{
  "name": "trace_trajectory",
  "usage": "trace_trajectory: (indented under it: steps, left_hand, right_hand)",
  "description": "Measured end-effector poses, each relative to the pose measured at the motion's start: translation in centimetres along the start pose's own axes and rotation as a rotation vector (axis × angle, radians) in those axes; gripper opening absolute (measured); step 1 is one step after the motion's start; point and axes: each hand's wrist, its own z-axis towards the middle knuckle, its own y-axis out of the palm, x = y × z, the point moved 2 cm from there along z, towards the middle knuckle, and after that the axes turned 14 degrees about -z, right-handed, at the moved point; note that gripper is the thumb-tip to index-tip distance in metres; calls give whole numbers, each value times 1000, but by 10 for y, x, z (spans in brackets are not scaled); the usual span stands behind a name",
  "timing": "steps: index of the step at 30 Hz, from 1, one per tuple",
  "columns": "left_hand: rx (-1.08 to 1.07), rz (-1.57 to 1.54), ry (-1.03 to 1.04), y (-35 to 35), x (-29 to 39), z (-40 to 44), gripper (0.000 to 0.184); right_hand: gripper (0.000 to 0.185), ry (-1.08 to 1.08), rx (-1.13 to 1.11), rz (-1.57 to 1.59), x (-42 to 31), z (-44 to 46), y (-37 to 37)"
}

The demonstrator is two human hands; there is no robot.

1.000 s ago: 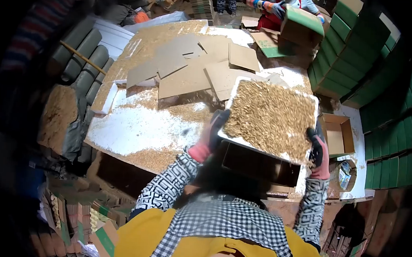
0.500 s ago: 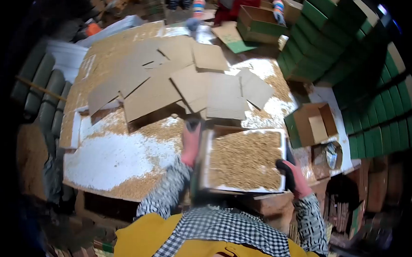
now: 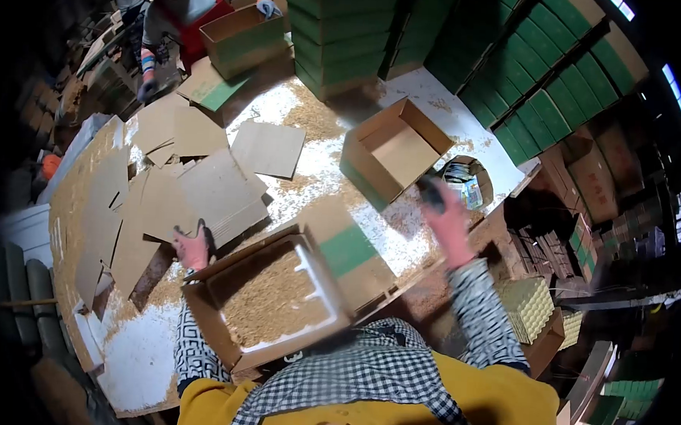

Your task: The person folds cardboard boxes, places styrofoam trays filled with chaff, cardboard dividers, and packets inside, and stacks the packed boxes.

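An open cardboard box [image 3: 215, 325] stands in front of me at the table's near edge. Inside it lies a white-rimmed tray [image 3: 315, 277] filled with brown sawdust-like grain [image 3: 270, 297]. My left hand [image 3: 192, 249], in a pink and black glove, is beside the box's far left corner, close to the cardboard sheets, its fingers apart. Whether it touches a sheet is unclear. My right hand [image 3: 449, 226], gloved alike, is raised off the box and smeared by motion. It is nearest to an empty cardboard box [image 3: 394, 150] and a round container [image 3: 477, 185] of small packets.
Loose cardboard sheets [image 3: 152, 203] cover the table's middle. Green box stacks [image 3: 342, 35] rise at the back and right. Across the table a co-worker [image 3: 185, 16] has one hand at another open box [image 3: 245, 42]. Egg-tray-like stacks [image 3: 524, 307] stand at lower right.
My hands have come off the sides of the grain-filled tray. The right hand has moved out toward the round container, the left to the box's far left corner. My view has swung right.
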Motion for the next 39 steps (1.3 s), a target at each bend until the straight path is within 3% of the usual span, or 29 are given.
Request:
trace_trajectory:
  steps: [1,2,4,6,7,8,10,11,14,15,16,18,19,20,22,23,24,25,27,28,29,30,31,32,34,36,38,39]
  left_hand:
    - [-21,51,-37,-10,16,-8,99]
    - [-41,109,-74,-12,23,-16,102]
    - [-123,206,32,14,-6,-5,110]
    - [-217,346,40,35,-15,-5,111]
    - [-198,333,-35,42,-7,-11,105]
    - [-190,261,83,45,-15,-5,101]
    - [-168,107,294,47,-43,6,93]
    - [-149,-51,352,45,-42,5,77]
    - [-172,-365,82,20,-27,1,65]
    - [-192,-656,-48,9,-29,7,51]
    - [-92,-604,101,-5,-63,38,41]
    - [-37,-658,133,-59,-52,38,34]
    - [-1,-746,83,-93,-18,20,33]
    - [38,-835,32,-119,8,1,32]
    - [72,-746,323,-171,4,4,28]
    - [196,-690,261,-192,15,-11,28]
    - [175,-547,376,-206,3,-7,28]
    - [247,-472,380,-211,16,-23,32]
    - [267,-553,544,-204,32,-54,35]
    - [150,-496,694,-210,77,-96,32]
    - [55,-374,915,-210,104,-127,30]
    - [44,-197,1164,-206,114,-156,26]
    - [-12,-202,1306,-182,101,-177,26]
    - [-220,-252,1310,-176,113,-205,20]
    - [-504,-61,1258,-150,100,-237,24]
    - [-695,15,1227,-133,98,-241,20]
    - [-845,102,1182,-114,94,-243,17]
    - [-901,150,1148,-102,89,-244,17]
  right_hand:
    - [58,99,16,-268,68,37,-2]
    - [70,166,1,-860,128,67,1]
    - [77,21,-223,-962,176,95,-11]
    - [76,-163,-361,-960,217,115,7]
    - [73,-225,-340,-839,230,119,19]
    - [63,-250,-248,-826,239,119,27]
    - [51,-117,-154,-537,250,124,22]
    - [45,-77,-139,-390,248,126,15]
    - [45,109,-244,-472,273,129,0]
    - [45,96,-394,-603,284,129,-5]
    - [45,60,-319,-602,281,127,-15]
    - [44,-21,-165,-596,267,119,-36]
    - [42,-12,-42,-724,247,111,-50]
    - [41,-59,118,-636,238,103,-60]
    - [35,184,220,223,204,76,-60]
    - [33,12,96,698,120,46,-58]
    - [35,-32,-61,986,53,7,-48]
    - [39,-209,-273,702,27,-15,-20]
    - [45,-639,-724,669,-84,-65,29]
    - [47,-933,-713,-36,-118,-79,55]
    - [47,-1067,-626,-525,-128,-85,85]
    - [38,-1004,-454,-592,-134,-87,90]
    - [36,-829,-484,-151,-131,-80,85]
    - [35,-642,-501,267,-121,-68,73]
    - [37,-775,-18,27,-119,-71,14]
    - [36,-530,-73,119,-119,-75,1]
    - [37,-781,-191,-136,-139,-90,5]
    - [43,-797,-462,-411,-153,-93,23]
